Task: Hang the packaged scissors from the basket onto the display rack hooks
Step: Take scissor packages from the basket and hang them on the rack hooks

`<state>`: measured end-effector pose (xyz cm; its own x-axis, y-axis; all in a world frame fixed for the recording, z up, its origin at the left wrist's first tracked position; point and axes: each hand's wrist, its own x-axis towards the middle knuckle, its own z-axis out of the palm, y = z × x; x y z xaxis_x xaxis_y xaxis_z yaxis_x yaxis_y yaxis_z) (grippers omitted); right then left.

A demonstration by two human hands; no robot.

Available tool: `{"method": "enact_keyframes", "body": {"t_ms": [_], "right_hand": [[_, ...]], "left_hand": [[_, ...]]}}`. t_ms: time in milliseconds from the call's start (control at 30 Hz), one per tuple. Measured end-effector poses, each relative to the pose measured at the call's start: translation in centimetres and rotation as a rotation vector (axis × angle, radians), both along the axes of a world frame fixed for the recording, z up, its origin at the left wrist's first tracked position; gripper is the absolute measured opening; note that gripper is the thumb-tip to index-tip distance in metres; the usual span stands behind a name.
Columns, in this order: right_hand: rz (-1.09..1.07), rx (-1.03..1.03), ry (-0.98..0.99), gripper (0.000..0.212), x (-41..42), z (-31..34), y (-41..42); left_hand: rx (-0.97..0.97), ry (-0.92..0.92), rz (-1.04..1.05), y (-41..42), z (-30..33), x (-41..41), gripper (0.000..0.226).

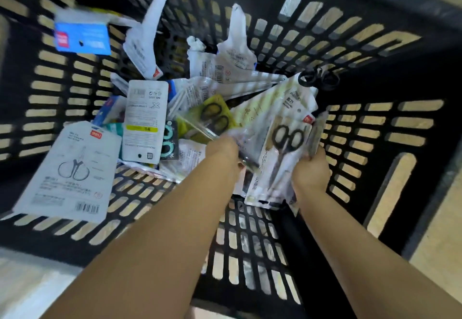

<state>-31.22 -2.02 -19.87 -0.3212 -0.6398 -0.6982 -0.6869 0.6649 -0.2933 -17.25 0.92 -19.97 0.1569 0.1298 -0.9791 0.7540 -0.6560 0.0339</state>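
Scissors pack (280, 158) between both hands' grip

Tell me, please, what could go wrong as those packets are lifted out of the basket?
The right hand holds several scissor packets stacked at once, so one might slip from the grip. The left hand reaches into the loose pile, which may shift or tangle. Packets leaning on the basket wall could snag in its slots.

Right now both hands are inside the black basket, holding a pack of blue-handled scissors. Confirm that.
Not quite: the scissors pack held between the left hand and right hand in the black basket has black handles, not blue, in the head view.
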Motion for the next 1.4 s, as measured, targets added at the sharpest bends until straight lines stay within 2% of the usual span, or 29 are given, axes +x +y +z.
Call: {"method": "enact_keyframes", "body": {"t_ms": [67, 167, 300, 400, 467, 567, 600, 700, 800, 867, 1033, 1100, 1167, 1233, 1400], "right_hand": [[-0.006, -0.006, -0.064, 0.030, 0.1, 1.5, -0.1], [0.016, 0.025, -0.224, 0.013, 0.8, 4.5, 0.1], [0.022, 0.111, -0.388, 0.012, 2.3, 8.8, -0.4], [0.037, 0.143, -0.491, 0.010, 3.4, 12.1, -1.2], [0.056, 0.161, -0.509, 0.022, 4.3, 14.8, -1.8], [0.117, 0.202, -0.550, 0.073, 5.8, 19.8, -2.4], [0.125, 0.202, -0.577, 0.076, 6.4, 21.4, -2.6], [0.178, 0.203, -0.652, 0.045, 8.3, 27.3, -3.3], [0.218, 0.174, -0.675, 0.061, 10.7, 34.3, -3.6], [0.252, 0.149, -0.712, 0.062, 12.2, 39.5, -3.9], [0.342, 0.051, -0.868, 0.037, 15.8, 51.3, -4.3], [0.375, 0.004, -0.941, 0.035, 17.8, 56.0, -3.9], [0.395, -0.028, -1.018, 0.022, 19.8, 61.1, -2.9], [0.435, -0.029, -1.079, 0.011, 21.6, 66.0, -1.0], [0.666, 0.012, -1.239, 0.012, 24.8, 76.7, 5.9]], "left_hand": [[-0.054, -0.038, -0.058, 1.4, 0.3, 0.4, 0.019], [-0.119, -0.018, -0.092, 3.5, 2.5, 1.5, 0.011], [-0.214, -0.034, -0.196, 5.5, 7.2, 3.9, 0.021], [-0.292, 0.023, -0.157, 7.0, 12.0, 5.7, 0.023], [-0.355, 0.069, -0.123, 7.6, 15.2, 6.6, 0.027], [-0.462, 0.071, -0.072, 8.2, 20.2, 7.8, 0.032], [-0.486, 0.049, -0.064, 8.3, 22.0, 8.1, 0.033], [-0.511, -0.033, -0.018, 8.5, 27.9, 9.1, 0.033], [-0.518, -0.107, 0.021, 8.6, 34.4, 9.6, 0.031], [-0.547, -0.164, 0.039, 8.3, 39.2, 10.0, 0.030], [-0.623, -0.331, 0.217, 8.9, 51.6, 11.6, 0.019], [-0.691, -0.384, 0.338, 9.7, 56.5, 12.3, 0.020], [-0.785, -0.423, 0.428, 11.1, 62.4, 13.1, 0.024], [-0.846, -0.514, 0.460, 13.0, 67.9, 13.5, 0.020], [-0.795, -0.844, 0.441, 20.1, 77.9, 13.9, 0.035]]}}
